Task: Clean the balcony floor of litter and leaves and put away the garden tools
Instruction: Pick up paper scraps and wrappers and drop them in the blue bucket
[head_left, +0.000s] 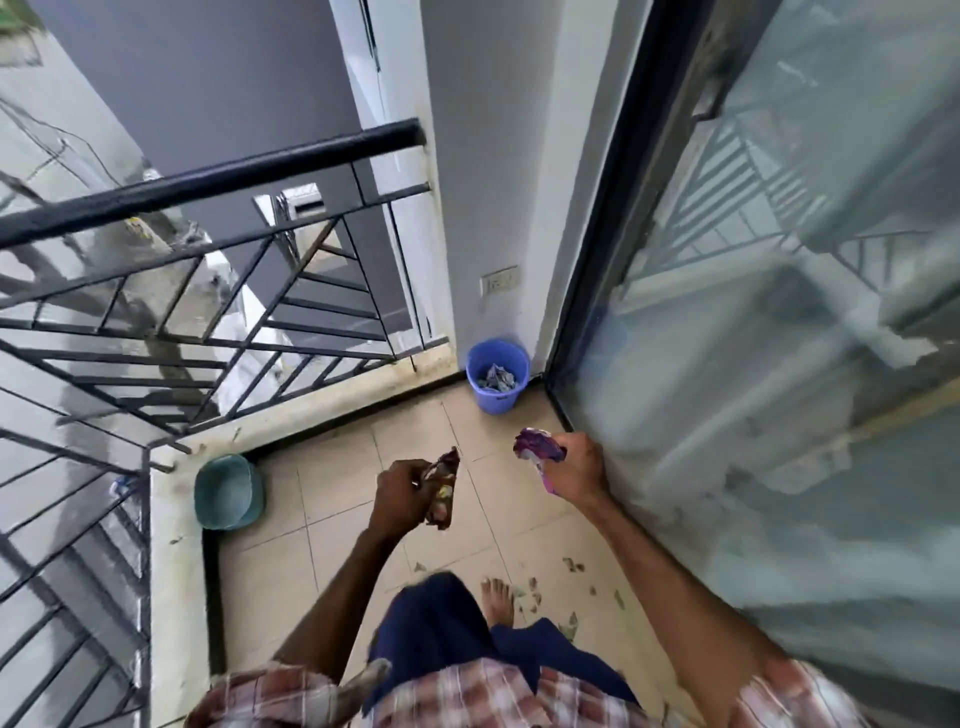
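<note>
My left hand (400, 496) is closed around a crumpled brown wrapper (443, 486), held above the tiled floor. A purple and pink wrapper (537, 451) sticks out of my right hand (579, 470), which grips it close to the glass door. Ahead in the far corner stands a blue bin (497, 364) with crumpled litter inside; both hands are short of it. Several dry leaves (571, 564) lie scattered on the tiles around my bare foot (498, 600).
A teal basin (228, 491) sits in the left corner by the low kerb. The black metal railing (208, 182) runs along the left and far side. A sliding glass door (753, 364) bounds the right. A wall socket (498, 280) is above the bin.
</note>
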